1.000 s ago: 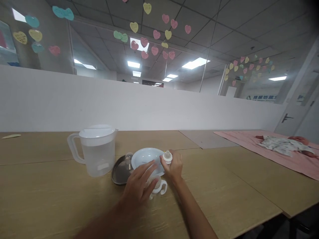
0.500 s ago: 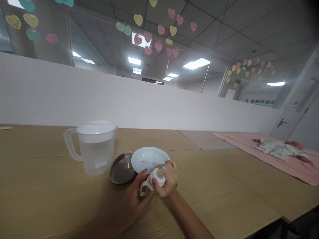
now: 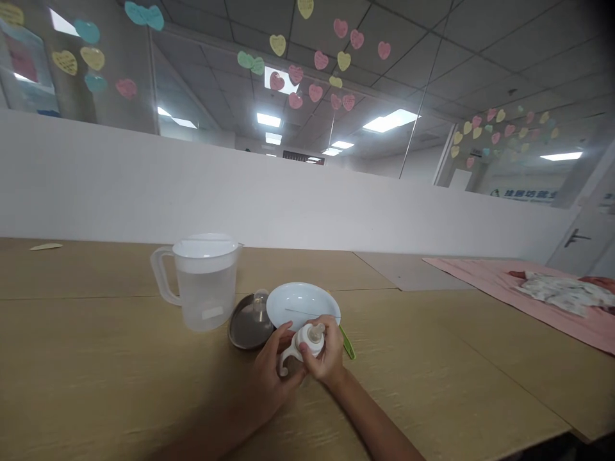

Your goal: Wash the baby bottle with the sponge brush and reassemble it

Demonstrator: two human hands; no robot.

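A white baby bottle top [image 3: 311,338] with a clear nipple and a curved white handle is held over the table, in front of a white bowl [image 3: 302,299]. My right hand [image 3: 329,355] wraps round its collar from the right, thumb on the near side. On the left, my left hand [image 3: 275,371] curls round the handle side, fingers and thumb at the bottle's lower part. The rest of the bottle is hidden by the hands. Beside the bowl lies a dark round tray [image 3: 245,326] with a clear dome-shaped cap [image 3: 260,302] on it.
A clear plastic pitcher [image 3: 206,288] with liquid stands at the left. A green-handled tool [image 3: 348,344] lies right of the bowl. Far right, a pink cloth [image 3: 485,272] bears a baby figure in patterned clothing [image 3: 557,291]. A white wall [image 3: 288,205] runs behind the table.
The view has turned slightly left, so things appear further right. Both hands still hold the bottle, which shows tilted a little differently. More of the green-handled tool is visible.
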